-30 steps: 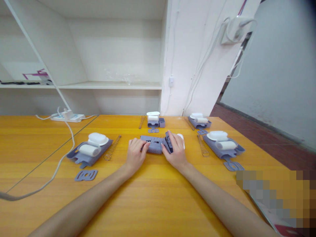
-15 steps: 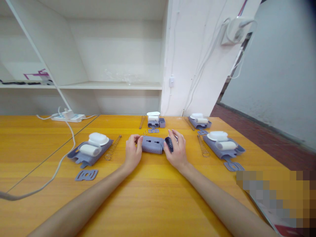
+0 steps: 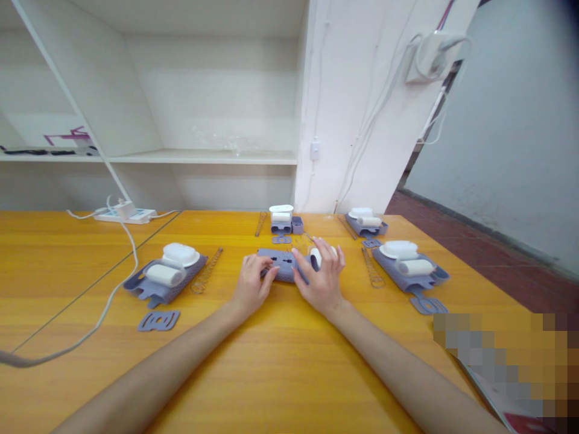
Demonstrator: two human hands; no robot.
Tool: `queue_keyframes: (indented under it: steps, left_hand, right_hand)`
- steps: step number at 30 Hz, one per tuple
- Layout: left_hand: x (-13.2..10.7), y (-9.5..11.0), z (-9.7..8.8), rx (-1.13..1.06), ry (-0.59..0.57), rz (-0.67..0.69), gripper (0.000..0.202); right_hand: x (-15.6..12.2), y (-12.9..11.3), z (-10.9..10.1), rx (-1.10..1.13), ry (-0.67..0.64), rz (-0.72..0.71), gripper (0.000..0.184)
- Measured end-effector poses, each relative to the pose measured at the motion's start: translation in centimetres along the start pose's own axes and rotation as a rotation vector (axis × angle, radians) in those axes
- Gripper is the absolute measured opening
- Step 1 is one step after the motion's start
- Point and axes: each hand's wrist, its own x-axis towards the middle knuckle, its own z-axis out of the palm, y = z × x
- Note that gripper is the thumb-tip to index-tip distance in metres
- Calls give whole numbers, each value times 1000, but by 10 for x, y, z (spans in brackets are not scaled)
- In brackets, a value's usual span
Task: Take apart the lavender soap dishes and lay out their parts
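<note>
A grey-purple plastic holder [image 3: 284, 258] with two dark keyhole slots lies flat in front of me, slotted face up. My left hand [image 3: 253, 280] is at its left end, fingers curled and thumb close to them on the edge. Over the right end, my right hand [image 3: 322, 277] has its fingers spread, with thumb and index fingertips touching the holder. Partly hidden behind the right fingers is a white rounded piece [image 3: 316, 258] with a dark opening. Thin wire pieces [image 3: 304, 242] lie just behind the holder.
Similar sets stand around: a left holder [image 3: 167, 289] with white parts, a right holder [image 3: 409, 271], and two farther back. Coiled springs [image 3: 208, 271] and slotted plates [image 3: 158, 320] lie beside them. A white cable [image 3: 113, 295] crosses the left side from a power strip [image 3: 126, 214].
My right hand has spread its fingers and reached onto the holder's right end, uncovering a white piece. My left fingers have moved over the holder's left edge.
</note>
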Motion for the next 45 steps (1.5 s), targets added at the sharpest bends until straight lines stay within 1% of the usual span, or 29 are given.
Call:
queue_keyframes:
  steps: [2,4,7,10,12,15,21,35,45]
  left_hand:
    - [0,3,-1,-10,-48,111,11]
    - [0,4,-2,-18,-90,179,13]
    - [0,5,-2,-17,-118,205,13]
    - [0,6,-3,0,-122,214,12]
    - [1,7,-3,10,-121,221,12]
    - [2,9,-5,16,-139,222,11]
    - [2,10,-5,29,-177,179,10]
    - [2,10,-3,38,-178,191,15]
    - [2,12,-3,44,-205,175,12]
  right_hand:
    - [0,0,0,-6,-10,22,50]
    - [-1,1,1,-3,-9,45,45]
    - [-1,3,2,9,-1,56,38]
    - [-1,3,2,20,-4,56,28]
    - [-1,2,2,25,-16,54,25]
    - [0,2,1,28,-47,46,26]
    - [2,1,-1,29,-83,23,33]
    - [2,2,-2,20,-143,-13,43]
    - [3,2,-2,31,-154,-26,46]
